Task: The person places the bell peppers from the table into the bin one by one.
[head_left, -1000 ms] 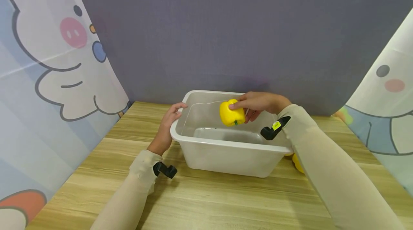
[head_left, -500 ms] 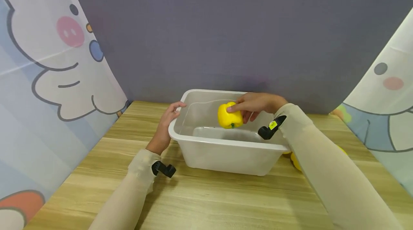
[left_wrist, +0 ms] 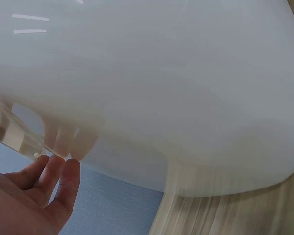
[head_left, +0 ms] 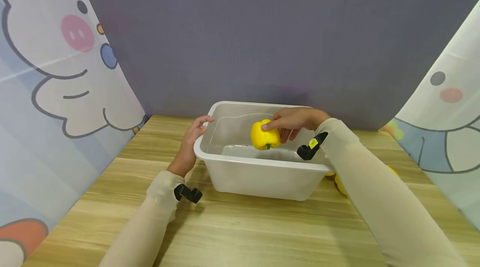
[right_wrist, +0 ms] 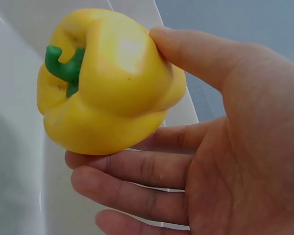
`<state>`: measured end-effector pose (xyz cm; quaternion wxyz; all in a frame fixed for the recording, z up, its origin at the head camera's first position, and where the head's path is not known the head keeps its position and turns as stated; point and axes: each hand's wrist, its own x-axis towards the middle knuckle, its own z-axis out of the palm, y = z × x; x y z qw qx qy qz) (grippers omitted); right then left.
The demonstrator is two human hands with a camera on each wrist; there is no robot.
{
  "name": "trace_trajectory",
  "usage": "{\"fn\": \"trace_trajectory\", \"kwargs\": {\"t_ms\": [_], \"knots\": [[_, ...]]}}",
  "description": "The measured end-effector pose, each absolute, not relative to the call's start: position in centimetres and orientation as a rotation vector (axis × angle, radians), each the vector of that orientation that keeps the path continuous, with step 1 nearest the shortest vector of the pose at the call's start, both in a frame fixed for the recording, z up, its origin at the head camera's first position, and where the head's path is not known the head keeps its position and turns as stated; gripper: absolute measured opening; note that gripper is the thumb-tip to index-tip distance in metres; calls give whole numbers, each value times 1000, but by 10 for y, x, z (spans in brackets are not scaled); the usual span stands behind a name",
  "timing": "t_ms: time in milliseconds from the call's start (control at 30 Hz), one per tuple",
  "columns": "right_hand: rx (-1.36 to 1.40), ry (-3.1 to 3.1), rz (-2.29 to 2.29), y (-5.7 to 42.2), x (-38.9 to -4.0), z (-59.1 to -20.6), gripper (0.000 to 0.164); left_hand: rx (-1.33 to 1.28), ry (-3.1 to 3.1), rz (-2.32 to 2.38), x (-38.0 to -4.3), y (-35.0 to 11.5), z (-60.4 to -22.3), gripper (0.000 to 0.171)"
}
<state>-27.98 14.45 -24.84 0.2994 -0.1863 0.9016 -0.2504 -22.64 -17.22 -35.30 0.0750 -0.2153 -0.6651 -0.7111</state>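
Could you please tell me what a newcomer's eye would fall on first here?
Probably the bright yellow bell pepper with its green stem, held in the right hand at the opening of the pale bin. Next, the bin itself, standing on the wooden table with the left hand gripping it at the left. The pink-snouted cartoon figure at the head view's left also catches the eye.
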Motion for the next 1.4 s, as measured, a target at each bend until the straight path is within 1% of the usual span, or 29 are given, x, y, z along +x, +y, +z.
{"fn": "trace_trajectory", "kwargs": {"t_ms": [133, 333, 500, 767, 900, 1167, 1400], "knots": [[-488, 2399, -668, 146, -280, -248, 60, -660, -1986, -2143, -226, -170, -352, 43], [-490, 2407, -685, 146, -280, -250, 58, -669, -1973, -2154, -226, -171, -352, 38], [-495, 2427, -721, 143, -281, -250, 56, -657, -1978, -2146, -226, -172, -352, 39], [-518, 2465, -890, 142, -283, -248, 42, -640, -1972, -2139, -225, -172, -352, 37], [-527, 2472, -957, 142, -284, -249, 43, -637, -1966, -2141, -225, -171, -352, 38], [-531, 2469, -947, 145, -284, -251, 45, -649, -1930, -2159, -226, -168, -355, 36], [-531, 2491, -1045, 155, -279, -242, 45, -666, -1904, -2186, -224, -165, -358, 35]]}}
